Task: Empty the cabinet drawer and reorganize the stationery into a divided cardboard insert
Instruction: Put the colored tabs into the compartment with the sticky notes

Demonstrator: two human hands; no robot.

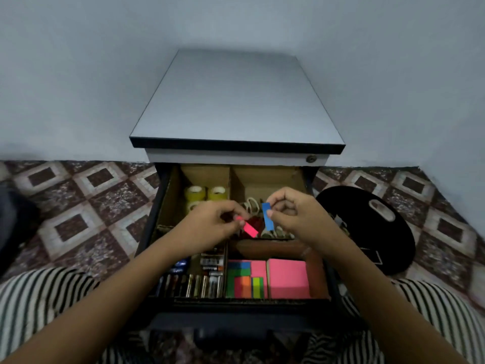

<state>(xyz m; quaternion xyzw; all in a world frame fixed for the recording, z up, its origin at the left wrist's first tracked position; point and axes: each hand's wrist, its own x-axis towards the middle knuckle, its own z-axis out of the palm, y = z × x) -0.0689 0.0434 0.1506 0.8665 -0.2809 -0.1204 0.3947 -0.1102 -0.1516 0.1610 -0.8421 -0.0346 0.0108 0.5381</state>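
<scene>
Separately, left fingers (234, 208) pinch pink tab (248, 229), right fingers (277, 198) blue tab (267, 217)

pink tab (247, 228), blue tab (268, 217) held above insert (265, 177).

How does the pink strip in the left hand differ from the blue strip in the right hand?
The pink strip slants diagonally; the blue strip stands nearly upright. The left hand pinches the pink strip at its upper end; the right hand pinches the blue strip near mid-length. Both are slim rectangles held over the open drawer.
</scene>
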